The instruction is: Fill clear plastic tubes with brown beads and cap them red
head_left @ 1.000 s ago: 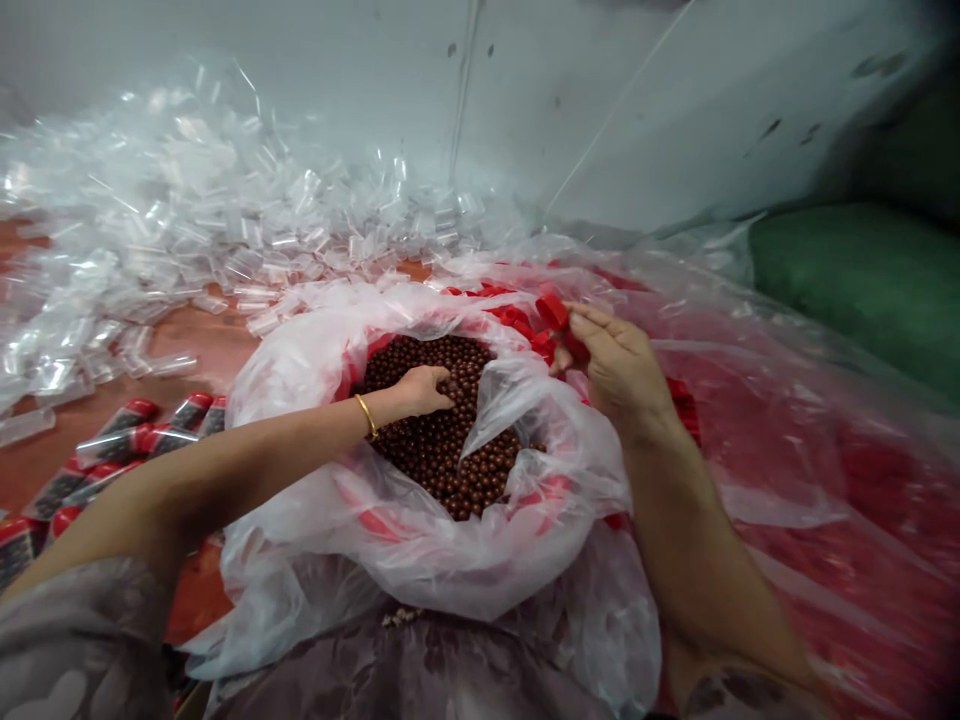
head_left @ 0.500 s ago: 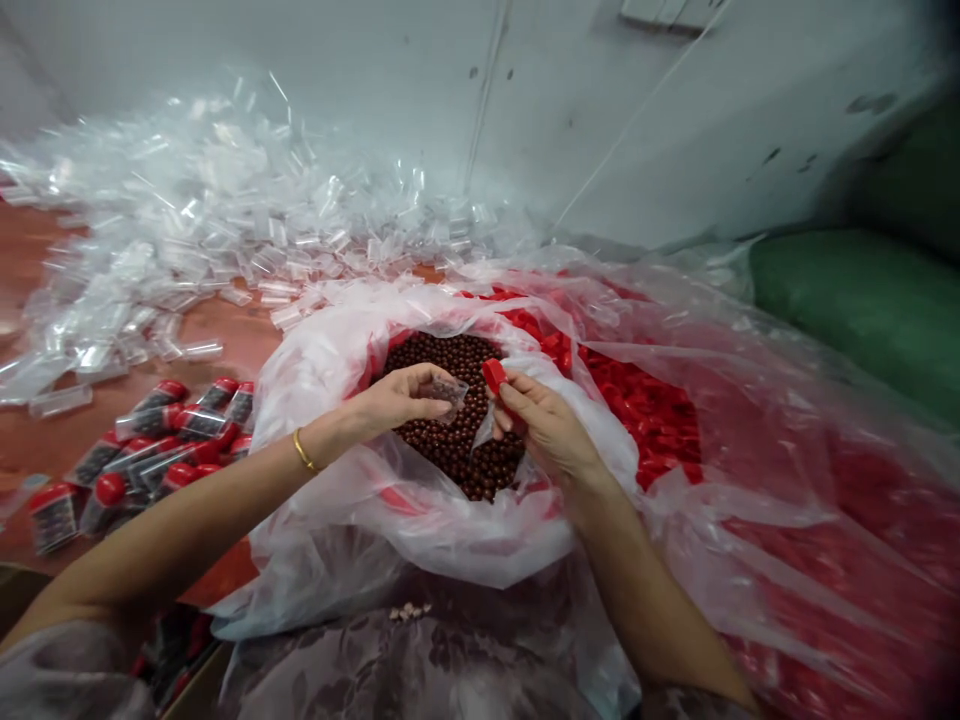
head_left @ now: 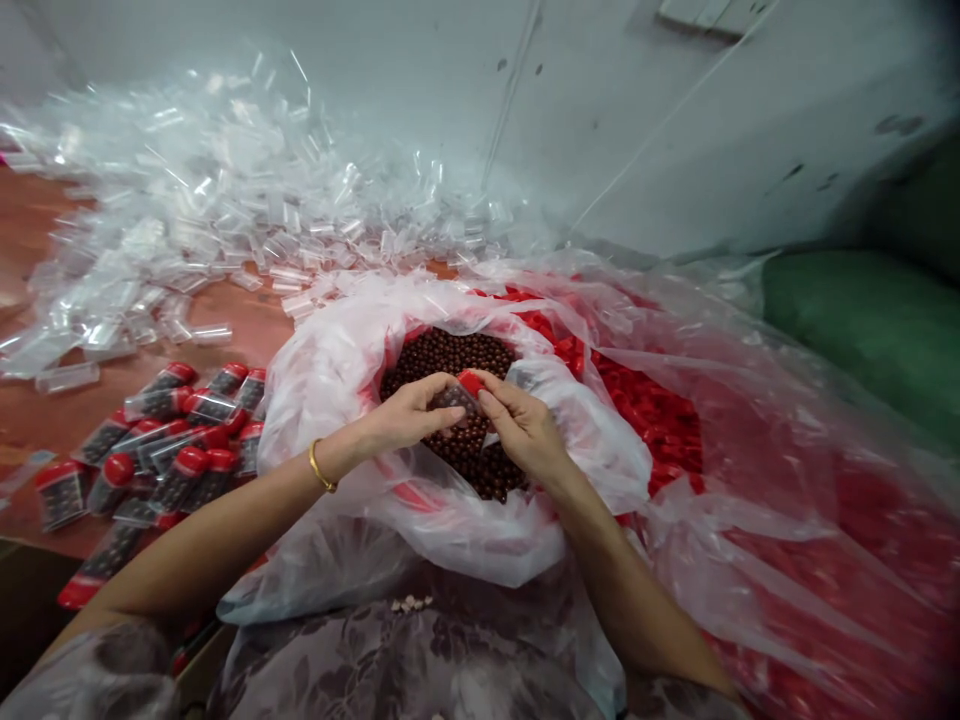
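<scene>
Over the bag of brown balls (head_left: 450,355), left hand (head_left: 409,412) fingers grip a filled tube (head_left: 452,398); right hand (head_left: 521,432) fingertips pinch its red cap (head_left: 471,381).

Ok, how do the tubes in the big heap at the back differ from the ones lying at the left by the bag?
The heap of clear tubes looks empty and uncapped; the capped tubes hold dark brown balls and wear red caps. The heap is large and sprawls along the wall, while the capped ones form a small cluster beside the bag of balls. Both lie loose on the red-brown floor.
</scene>
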Demonstrator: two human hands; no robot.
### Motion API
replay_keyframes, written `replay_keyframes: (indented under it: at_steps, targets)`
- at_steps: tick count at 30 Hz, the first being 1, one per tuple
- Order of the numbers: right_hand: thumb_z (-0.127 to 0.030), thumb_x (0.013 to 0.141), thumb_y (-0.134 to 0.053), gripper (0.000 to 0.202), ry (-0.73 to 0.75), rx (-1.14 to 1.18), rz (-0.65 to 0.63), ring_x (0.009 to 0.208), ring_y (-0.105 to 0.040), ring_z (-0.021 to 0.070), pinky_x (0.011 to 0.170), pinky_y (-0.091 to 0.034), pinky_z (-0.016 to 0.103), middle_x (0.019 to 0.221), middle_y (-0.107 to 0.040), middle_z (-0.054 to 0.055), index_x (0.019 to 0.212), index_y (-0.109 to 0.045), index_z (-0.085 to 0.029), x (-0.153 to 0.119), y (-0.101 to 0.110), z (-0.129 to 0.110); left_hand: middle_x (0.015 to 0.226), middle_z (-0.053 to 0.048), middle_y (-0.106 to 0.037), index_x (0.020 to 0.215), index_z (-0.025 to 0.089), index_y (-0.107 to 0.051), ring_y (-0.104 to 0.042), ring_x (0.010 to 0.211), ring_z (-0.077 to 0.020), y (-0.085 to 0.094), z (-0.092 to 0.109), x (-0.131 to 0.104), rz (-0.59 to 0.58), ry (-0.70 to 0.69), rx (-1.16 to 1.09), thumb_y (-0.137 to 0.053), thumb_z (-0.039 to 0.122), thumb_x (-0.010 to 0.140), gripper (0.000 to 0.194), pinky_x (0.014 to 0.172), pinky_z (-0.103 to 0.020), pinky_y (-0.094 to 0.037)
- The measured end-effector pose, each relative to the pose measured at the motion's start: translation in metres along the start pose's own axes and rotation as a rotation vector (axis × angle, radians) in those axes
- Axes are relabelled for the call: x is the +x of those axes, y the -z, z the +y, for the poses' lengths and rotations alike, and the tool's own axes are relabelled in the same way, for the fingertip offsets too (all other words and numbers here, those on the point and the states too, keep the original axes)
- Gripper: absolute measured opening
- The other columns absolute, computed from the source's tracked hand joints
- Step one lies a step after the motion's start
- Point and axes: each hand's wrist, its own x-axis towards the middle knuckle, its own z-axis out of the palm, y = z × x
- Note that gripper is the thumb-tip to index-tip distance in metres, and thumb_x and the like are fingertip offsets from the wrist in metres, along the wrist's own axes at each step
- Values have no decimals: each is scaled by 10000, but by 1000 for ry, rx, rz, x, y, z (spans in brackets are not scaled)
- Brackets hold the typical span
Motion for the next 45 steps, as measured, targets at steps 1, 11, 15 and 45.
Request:
replay_keyframes:
  at_steps: [1,11,15,45]
  targets:
    - [-417,919,-496,344,21,-32,11,1137,-625,226,1010,-471,411,1232,-683,47,1157,-695,-267,-1,-1,0,811,24,-510,981,148,-525,-483,656,-78,-1,1,-1,4,14,24,-661,478,776,411,600,-224,-408]
    - [-369,943,-462,370,41,-118,61,1027,-680,229,917,-547,423,1148,-717,45,1234,-660,-254,-6,-9,-3,760,35,-489,981,149,-505,-448,629,-88,-2,1,-3,56,-37,173,-524,326,873,209,580,-234,-389]
    - [-336,949,-451,363,117,-144,2,1070,-675,229,954,-536,417,1193,-706,59,1222,-670,-241,-5,-5,1,798,21,-506,922,143,-518,-462,734,-114,-4,3,-4,126,-79,319,-585,274,826,175,684,-258,-381]
    - [-732,891,-132,791,-89,74,-276,1421,-347,210,1200,-205,431,1537,-391,51,1529,-275,-285,28,-38,-5,657,-67,-663,778,105,-679,-542,537,-158,-12,10,-8,-54,9,937,-628,225,696,154,514,-256,-350]
